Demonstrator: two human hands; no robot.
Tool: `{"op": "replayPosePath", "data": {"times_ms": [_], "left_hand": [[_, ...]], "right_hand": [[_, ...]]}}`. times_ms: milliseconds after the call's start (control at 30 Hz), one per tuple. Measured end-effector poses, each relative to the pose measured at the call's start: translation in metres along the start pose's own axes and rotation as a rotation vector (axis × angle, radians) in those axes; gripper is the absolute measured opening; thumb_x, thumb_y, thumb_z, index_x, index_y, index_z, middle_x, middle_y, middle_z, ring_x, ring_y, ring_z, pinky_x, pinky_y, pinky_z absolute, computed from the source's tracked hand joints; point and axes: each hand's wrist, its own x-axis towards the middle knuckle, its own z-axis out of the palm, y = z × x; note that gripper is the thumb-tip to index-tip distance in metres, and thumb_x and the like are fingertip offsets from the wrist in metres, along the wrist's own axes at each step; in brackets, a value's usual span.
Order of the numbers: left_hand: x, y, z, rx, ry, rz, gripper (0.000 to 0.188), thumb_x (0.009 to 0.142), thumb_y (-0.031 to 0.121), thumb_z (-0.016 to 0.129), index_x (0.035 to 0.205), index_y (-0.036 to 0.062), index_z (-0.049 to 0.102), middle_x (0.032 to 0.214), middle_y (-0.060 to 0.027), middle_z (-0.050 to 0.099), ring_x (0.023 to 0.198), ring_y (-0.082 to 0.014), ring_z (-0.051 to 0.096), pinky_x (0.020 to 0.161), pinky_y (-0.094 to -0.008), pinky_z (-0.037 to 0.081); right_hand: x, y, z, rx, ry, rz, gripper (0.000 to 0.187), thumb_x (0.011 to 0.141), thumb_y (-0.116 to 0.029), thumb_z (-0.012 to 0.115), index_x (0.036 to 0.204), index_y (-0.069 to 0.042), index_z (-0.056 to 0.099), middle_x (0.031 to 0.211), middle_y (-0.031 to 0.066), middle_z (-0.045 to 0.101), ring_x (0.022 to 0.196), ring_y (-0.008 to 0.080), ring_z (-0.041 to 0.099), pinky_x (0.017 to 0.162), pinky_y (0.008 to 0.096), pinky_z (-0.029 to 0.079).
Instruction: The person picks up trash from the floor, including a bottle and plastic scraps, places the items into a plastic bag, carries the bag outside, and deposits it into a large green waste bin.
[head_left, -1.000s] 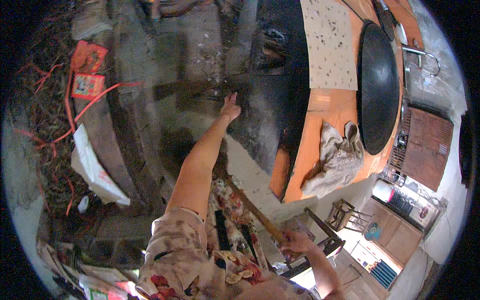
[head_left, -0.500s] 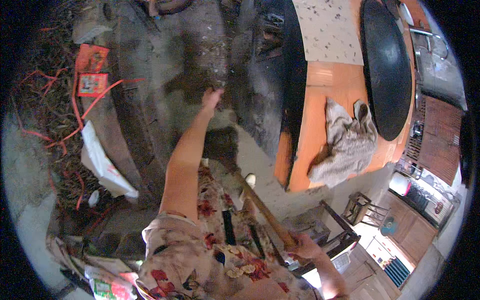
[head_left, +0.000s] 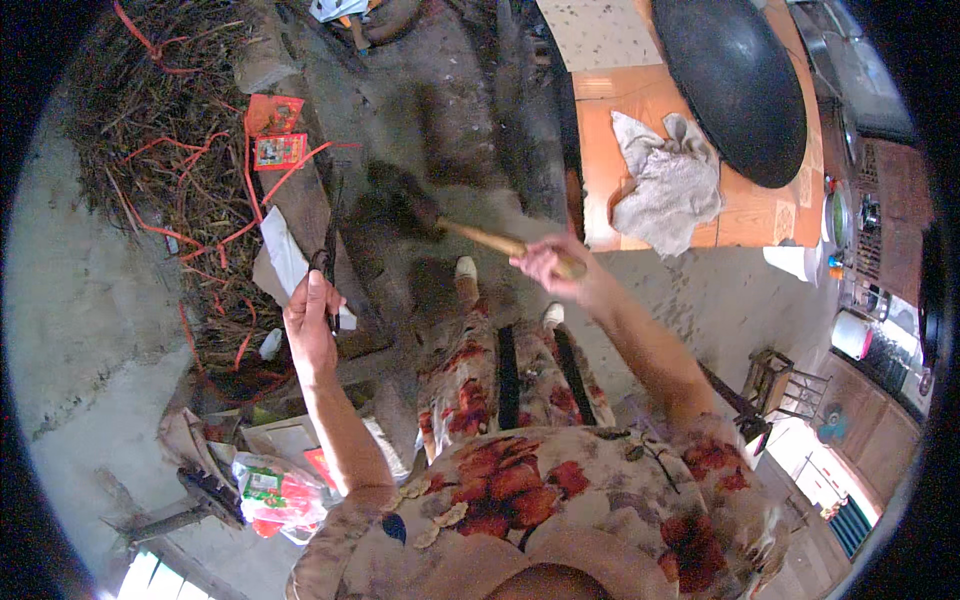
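My left hand (head_left: 314,318) is closed around a long, thin, dark metal tool (head_left: 331,225) pointing away from me, beside the woodpile's edge. Its exact kind is hard to make out. My right hand (head_left: 556,266) grips the pale wooden handle (head_left: 480,236) of another tool. That handle slants away to the left, ending in a dark head (head_left: 418,203) that is blurred against the shadowed floor. A white sheet (head_left: 284,246) lies just beyond my left hand, next to red packets (head_left: 278,148).
Brushwood (head_left: 170,130) with red ties lies along the left. On the right stands an orange-topped counter (head_left: 600,105) with a grey cloth (head_left: 672,185) and a big black wok lid (head_left: 735,85). A plastic bag (head_left: 275,492) sits at lower left, a wooden stool (head_left: 775,380) at right.
My left hand has drawn back from far ahead to the left and now holds the thin dark tool. My right hand has risen forward with the wooden handle. The view has shifted.
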Motion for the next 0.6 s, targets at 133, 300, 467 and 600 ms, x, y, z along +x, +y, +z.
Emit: {"op": "replayPosePath", "data": {"times_ms": [133, 300, 467, 600], "left_hand": [[-0.014, 0.015, -0.008, 0.026, 0.133, 0.043, 0.04, 0.097, 0.027, 0.049, 0.064, 0.0078, 0.042, 0.061, 0.001, 0.037, 0.058, -0.0109, 0.036, 0.06, -0.0275, 0.035], [-0.007, 0.012, -0.027, -0.14, 0.174, 0.063, 0.038, 0.096, 0.024, 0.052, 0.063, 0.0065, 0.047, 0.06, 0.0022, 0.04, 0.058, -0.0087, 0.035, 0.061, -0.0269, 0.038], [0.0, 0.016, -0.042, -0.304, 0.15, 0.004, 0.038, 0.097, 0.025, 0.052, 0.062, 0.0095, 0.044, 0.058, 0.0032, 0.036, 0.055, -0.0092, 0.031, 0.059, -0.0273, 0.037], [0.001, 0.016, -0.042, -0.236, 0.119, 0.03, 0.04, 0.097, 0.025, 0.051, 0.061, 0.0102, 0.041, 0.057, 0.0033, 0.034, 0.054, -0.0089, 0.029, 0.057, -0.0271, 0.035]], "right_hand": [[0.019, -0.017, 0.052, -0.191, 0.022, -0.077, 0.015, 0.075, 0.001, 0.059, 0.081, 0.008, 0.047, 0.078, 0.0122, 0.048, 0.058, 0.0132, 0.053, 0.046, 0.0206, 0.05], [0.017, 0.02, 0.057, -1.123, 0.32, -0.546, 0.014, 0.08, -0.008, 0.059, 0.067, -0.004, 0.054, 0.056, 0.0058, 0.053, 0.045, 0.0141, 0.051, 0.041, 0.0251, 0.043], [-0.047, 0.045, 0.019, -1.131, 0.255, -0.386, 0.032, 0.082, -0.014, 0.059, 0.11, 0.0, 0.05, 0.061, -0.0013, 0.043, 0.045, 0.0077, 0.043, 0.039, 0.023, 0.039], [-0.087, 0.047, 0.021, -0.896, 0.302, -0.286, 0.023, 0.085, -0.019, 0.059, 0.099, -0.002, 0.051, 0.066, 0.0016, 0.05, 0.045, 0.0095, 0.046, 0.038, 0.0214, 0.037]]}}
